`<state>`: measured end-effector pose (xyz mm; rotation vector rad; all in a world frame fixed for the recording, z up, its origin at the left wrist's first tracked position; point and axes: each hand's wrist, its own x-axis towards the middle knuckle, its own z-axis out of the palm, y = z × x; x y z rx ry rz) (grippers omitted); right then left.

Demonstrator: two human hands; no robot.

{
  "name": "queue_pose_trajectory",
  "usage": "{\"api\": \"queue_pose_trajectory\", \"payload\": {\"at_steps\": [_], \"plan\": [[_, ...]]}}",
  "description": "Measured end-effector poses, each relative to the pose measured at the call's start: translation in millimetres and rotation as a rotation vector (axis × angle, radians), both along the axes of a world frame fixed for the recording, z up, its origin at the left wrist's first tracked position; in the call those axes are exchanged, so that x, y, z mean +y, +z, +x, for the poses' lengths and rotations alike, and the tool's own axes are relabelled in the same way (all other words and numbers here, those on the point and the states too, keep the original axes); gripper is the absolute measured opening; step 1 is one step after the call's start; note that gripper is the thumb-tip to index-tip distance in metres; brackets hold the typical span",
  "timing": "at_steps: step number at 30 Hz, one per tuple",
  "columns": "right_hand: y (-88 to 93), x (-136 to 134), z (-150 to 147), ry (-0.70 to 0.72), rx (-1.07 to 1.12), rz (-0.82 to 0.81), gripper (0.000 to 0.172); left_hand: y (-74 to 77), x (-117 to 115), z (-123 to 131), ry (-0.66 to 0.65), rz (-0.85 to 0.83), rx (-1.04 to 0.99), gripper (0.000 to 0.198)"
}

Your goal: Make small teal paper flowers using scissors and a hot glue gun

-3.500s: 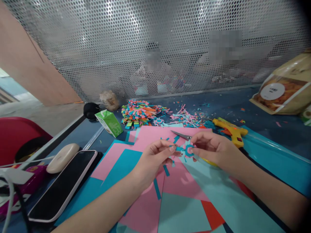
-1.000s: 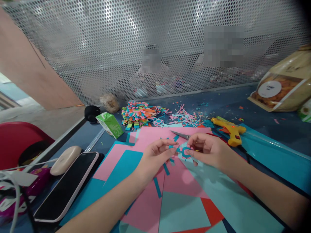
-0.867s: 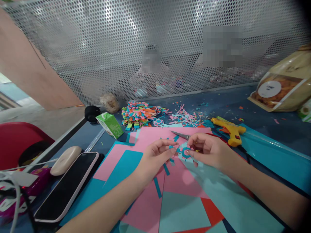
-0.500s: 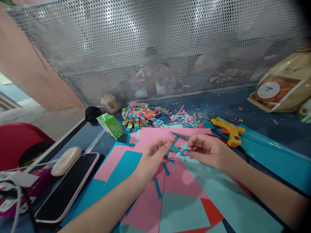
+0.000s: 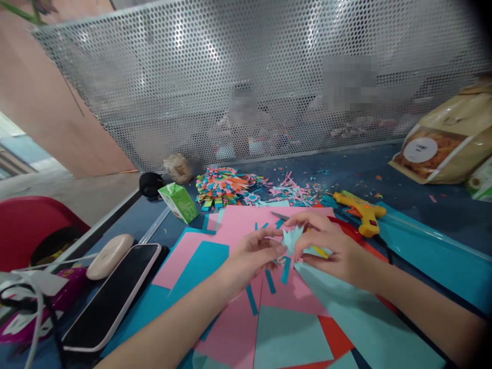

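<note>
A small light-blue paper piece with pointed, fringed ends [image 5: 292, 238] is held up between both hands. My left hand [image 5: 255, 259] pinches its left edge, fingers closed. From the right, my right hand [image 5: 326, 237] grips the same piece, and a slim yellow thing [image 5: 320, 250], its kind unclear, sticks out under those fingers. A small pale curl [image 5: 282, 260] shows below my left fingertips. Teal paper strips [image 5: 270, 282] lie beneath on pink paper sheets [image 5: 282, 302]. Scissors with red handles [image 5: 348, 228] lie behind my right hand, partly hidden by it.
A yellow hot glue gun [image 5: 363, 211] lies at the right. Fringed paper flowers [image 5: 219, 184] and paper scraps [image 5: 290, 190] sit at the back, near a green drink carton [image 5: 179, 202]. A phone [image 5: 113, 297] lies left; a snack bag [image 5: 442, 141] stands right.
The light-blue fringed piece now shows upright between my hands, where a small teal bit showed before. More of the yellow thing is visible in my right hand. The view has shifted slightly.
</note>
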<state>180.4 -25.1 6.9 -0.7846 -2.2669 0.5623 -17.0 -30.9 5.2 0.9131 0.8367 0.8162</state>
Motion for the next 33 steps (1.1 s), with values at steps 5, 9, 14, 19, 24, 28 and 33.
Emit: {"api": "queue_pose_trajectory", "payload": {"at_steps": [5,9,14,19,24,28,33], "plan": [[-2.1,2.8,2.2,-0.008,-0.007,-0.031,0.013,-2.1,1.4,-0.5,-0.002,0.025,0.034,0.040],[-5.1,5.2,2.5,-0.020,0.007,-0.052,0.011,-1.5,1.4,0.4,-0.010,0.066,0.042,0.042],[-10.2,7.7,1.0,-0.014,0.042,-0.062,0.007,-3.8,2.8,2.0,-0.006,0.122,0.065,0.041],[-9.5,5.8,-0.6,-0.007,0.045,-0.131,0.008,-5.4,3.1,2.0,-0.002,0.126,0.083,0.040],[-9.3,3.9,-0.7,-0.016,0.043,-0.155,0.008,-4.2,2.1,2.1,0.000,0.128,0.118,0.040],[-8.2,3.8,-1.9,-0.025,0.043,-0.141,0.008,-4.3,2.5,1.6,-0.007,0.136,0.123,0.042],[-5.8,3.6,-2.2,-0.029,0.042,-0.136,0.007,-5.4,3.2,-0.2,-0.041,0.149,0.087,0.040]]}}
